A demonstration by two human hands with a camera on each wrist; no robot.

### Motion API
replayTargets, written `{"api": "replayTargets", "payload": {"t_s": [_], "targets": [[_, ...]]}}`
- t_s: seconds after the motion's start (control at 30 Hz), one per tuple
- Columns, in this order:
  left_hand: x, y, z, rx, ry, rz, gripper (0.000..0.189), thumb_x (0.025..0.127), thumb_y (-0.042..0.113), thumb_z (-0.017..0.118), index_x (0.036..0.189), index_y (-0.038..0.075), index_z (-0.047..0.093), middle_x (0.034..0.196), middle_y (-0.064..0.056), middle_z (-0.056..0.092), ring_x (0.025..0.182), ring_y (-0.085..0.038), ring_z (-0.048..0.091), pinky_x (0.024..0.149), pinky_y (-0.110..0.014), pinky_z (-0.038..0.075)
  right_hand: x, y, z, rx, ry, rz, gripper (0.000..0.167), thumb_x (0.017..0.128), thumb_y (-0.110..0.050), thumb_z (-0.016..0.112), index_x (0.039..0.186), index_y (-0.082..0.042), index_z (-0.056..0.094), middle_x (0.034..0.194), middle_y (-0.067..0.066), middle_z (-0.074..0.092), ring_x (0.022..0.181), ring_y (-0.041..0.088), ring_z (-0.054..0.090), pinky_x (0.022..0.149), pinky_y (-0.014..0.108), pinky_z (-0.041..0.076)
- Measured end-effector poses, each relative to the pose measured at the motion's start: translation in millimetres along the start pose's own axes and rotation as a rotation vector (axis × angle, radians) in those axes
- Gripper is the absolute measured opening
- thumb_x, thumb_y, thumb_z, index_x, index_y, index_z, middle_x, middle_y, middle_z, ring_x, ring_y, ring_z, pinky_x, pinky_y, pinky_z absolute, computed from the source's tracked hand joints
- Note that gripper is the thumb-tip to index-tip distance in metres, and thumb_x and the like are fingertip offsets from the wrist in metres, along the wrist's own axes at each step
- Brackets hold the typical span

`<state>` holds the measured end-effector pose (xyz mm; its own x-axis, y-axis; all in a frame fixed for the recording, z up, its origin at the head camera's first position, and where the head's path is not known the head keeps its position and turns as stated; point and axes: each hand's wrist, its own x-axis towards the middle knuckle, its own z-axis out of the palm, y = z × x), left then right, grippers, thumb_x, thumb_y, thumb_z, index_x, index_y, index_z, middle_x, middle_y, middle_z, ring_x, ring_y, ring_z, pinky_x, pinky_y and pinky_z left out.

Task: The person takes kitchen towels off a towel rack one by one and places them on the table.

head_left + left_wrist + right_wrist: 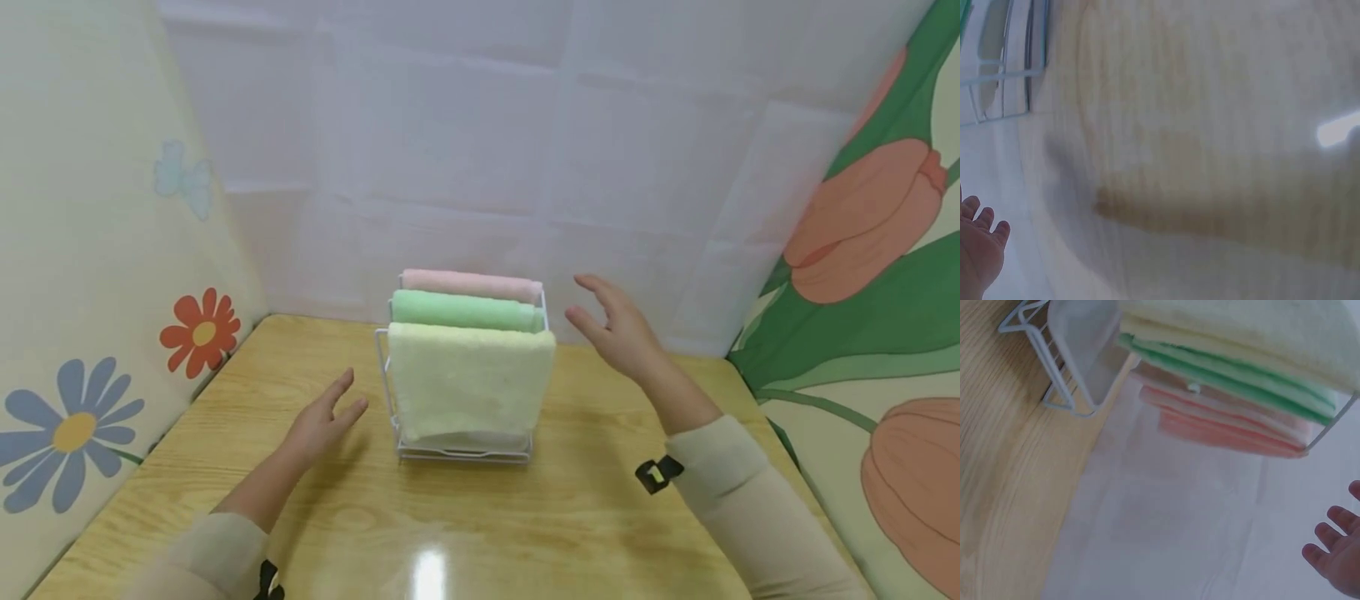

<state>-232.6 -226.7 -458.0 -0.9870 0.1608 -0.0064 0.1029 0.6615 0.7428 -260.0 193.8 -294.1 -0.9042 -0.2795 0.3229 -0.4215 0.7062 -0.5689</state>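
Note:
A white wire rack (465, 457) stands on the wooden table with three folded towels draped over its bars. The yellow towel (472, 379) hangs in front, the green towel (465, 310) behind it, and the pink towel (472, 284) at the back. To the left of the rack, my left hand (318, 429) hovers apart from it with fingers extended. My right hand (618, 329) is held up on the other side, its fingers spread and holding nothing. In the right wrist view the towels' side edges show above a pale tray (1085, 347) in the rack's base.
The wooden table (450, 525) reaches back to a white sheet (450, 150) hung as a backdrop. Flower-printed panels, one with a red flower (201, 333) and one with pink tulips (862, 221), stand along the left and right edges.

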Motion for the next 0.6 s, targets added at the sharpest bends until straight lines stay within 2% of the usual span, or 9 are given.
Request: {"api": "replayTargets", "payload": {"t_s": [0.17, 0.4, 0.6], "targets": [[-10.4, -0.2, 14.5, -0.109, 0.026, 0.020, 0.070, 0.105, 0.038, 0.043, 0.156, 0.002, 0.011, 0.160, -0.026, 0.018, 0.141, -0.055, 0.022, 0.111, -0.066, 0.026, -0.8, -15.2, 2.9, 0.028, -0.009, -0.046, 0.057, 0.101, -0.030, 0.055, 0.149, -0.006, 0.037, 0.156, 0.016, 0.036, 0.146, 0.034, 0.030, 0.119, 0.053, 0.026], [-23.6, -7.5, 31.2, -0.218, 0.047, 0.026, 0.069, 0.104, 0.035, 0.046, 0.154, -0.003, 0.017, 0.158, -0.027, 0.022, 0.144, -0.047, 0.022, 0.116, -0.059, 0.021, -3.7, -25.8, 10.1, 0.038, -0.018, -0.090, 0.057, 0.100, -0.032, 0.056, 0.149, -0.008, 0.039, 0.155, 0.014, 0.038, 0.145, 0.033, 0.031, 0.117, 0.054, 0.028], [-32.9, -5.4, 44.5, -0.272, 0.083, 0.041, 0.062, 0.103, 0.025, 0.052, 0.149, -0.008, 0.027, 0.153, -0.029, 0.031, 0.140, -0.047, 0.033, 0.113, -0.052, 0.029, -7.0, -34.2, 15.5, 0.065, -0.006, -0.106, 0.051, 0.099, -0.029, 0.058, 0.145, -0.008, 0.045, 0.147, 0.016, 0.047, 0.137, 0.034, 0.041, 0.111, 0.057, 0.036]]}}
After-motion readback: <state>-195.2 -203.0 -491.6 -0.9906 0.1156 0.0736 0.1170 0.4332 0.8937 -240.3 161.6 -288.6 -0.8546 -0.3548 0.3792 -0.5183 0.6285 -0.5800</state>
